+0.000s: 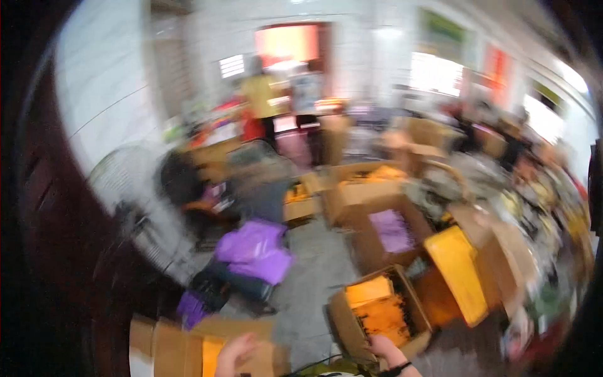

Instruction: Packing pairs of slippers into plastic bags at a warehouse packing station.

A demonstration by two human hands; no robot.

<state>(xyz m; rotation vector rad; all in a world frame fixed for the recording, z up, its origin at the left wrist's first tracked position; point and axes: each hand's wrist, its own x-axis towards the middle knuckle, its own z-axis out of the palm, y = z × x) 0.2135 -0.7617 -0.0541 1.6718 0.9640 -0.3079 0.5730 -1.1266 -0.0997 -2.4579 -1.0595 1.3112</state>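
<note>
My left hand [236, 353] is at the lower edge, over or beside an open cardboard box [176, 352] with an orange piece [211, 355] in it. Blur hides how its fingers lie, and nothing shows clearly in it. My right hand [384, 349], with a dark band at the wrist, is at the near edge of another open cardboard box [344, 322]. Whether it grips that edge cannot be made out. Inside this box lie flat orange pieces [383, 317] with dark marks along their edges.
A seated person in dark clothes [257, 182] has purple material [254, 250] on the lap. A standing fan [135, 207] is at the left. More boxes [370, 248] stand ahead, one with a yellow sheet [457, 273]. Two people stand far back; piled goods [546, 213] line the right.
</note>
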